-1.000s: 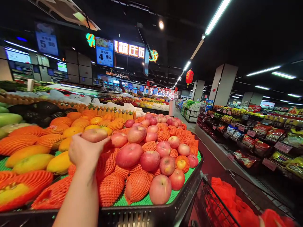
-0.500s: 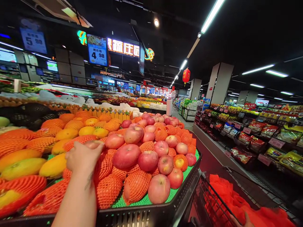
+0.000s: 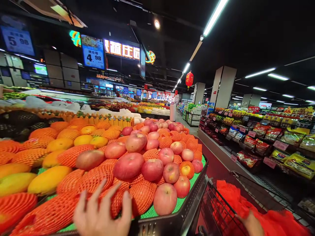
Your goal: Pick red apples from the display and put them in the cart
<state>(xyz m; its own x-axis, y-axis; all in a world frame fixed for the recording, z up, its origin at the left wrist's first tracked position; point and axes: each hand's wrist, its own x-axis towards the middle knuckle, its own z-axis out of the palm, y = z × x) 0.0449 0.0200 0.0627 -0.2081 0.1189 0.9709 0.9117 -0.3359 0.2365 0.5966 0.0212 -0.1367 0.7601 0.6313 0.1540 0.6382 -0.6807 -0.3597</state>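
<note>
My left hand (image 3: 103, 213) is open, back up and fingers spread, above orange foam fruit nets (image 3: 97, 180) at the display's near edge. Nothing is in it. Just beyond its fingertips, a dull red apple (image 3: 90, 159) lies on the nets. Several bare apples (image 3: 129, 166) sit to the right, with a paler one (image 3: 165, 199) at the front corner. At the lower right, my right hand (image 3: 251, 224) is closed on the wire rim of a shopping cart (image 3: 226, 205), its fingers partly hidden. Red cloth or netting (image 3: 278, 223) lies in the cart beside it.
Yellow mangoes (image 3: 49, 180) lie to the left, some in nets. The black display bin's rim (image 3: 182, 209) runs along the front and right. Beyond the cart stands a shelf of packaged goods (image 3: 258, 141). An aisle (image 3: 192, 127) leads away between displays.
My left hand has let go of an apple, which now lies on the nets. The hand has drawn back toward the near edge and spread its fingers. My right hand shows more.
</note>
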